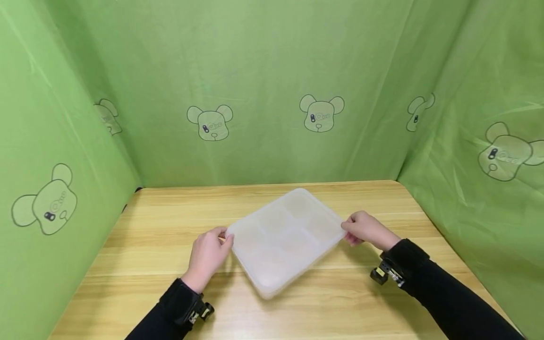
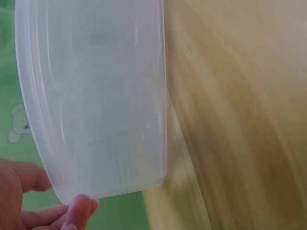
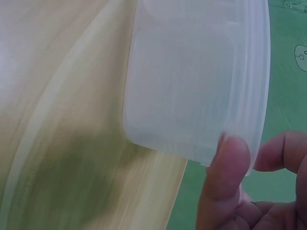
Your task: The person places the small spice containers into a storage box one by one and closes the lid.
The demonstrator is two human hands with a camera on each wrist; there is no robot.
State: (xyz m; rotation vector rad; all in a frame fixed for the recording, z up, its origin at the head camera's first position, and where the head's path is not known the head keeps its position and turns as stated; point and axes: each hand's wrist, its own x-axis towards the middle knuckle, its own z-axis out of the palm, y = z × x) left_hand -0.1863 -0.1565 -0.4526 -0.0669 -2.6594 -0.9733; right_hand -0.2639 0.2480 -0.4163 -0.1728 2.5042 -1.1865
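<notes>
A translucent white lidded plastic food container [image 1: 284, 241] with rounded corners is held over the table between both hands, turned at an angle. Rounded compartment shapes show faintly through its lid. My left hand [image 1: 209, 255] pinches the left corner at the rim. At the opposite right corner, my right hand [image 1: 369, 229] pinches the rim between thumb and fingers. In the left wrist view, the container's ribbed side wall [image 2: 115, 115] fills the middle, with fingertips at its lower corner. The right wrist view has the thumb [image 3: 230, 163] against the container's corner.
The light wood-grain table [image 1: 161, 269] lies below, with shadows of the hands and container on it. A green cloth [image 1: 263, 156] printed with bear heads hangs behind and at both sides. Each wrist wears a black band with a small camera [image 1: 379, 275].
</notes>
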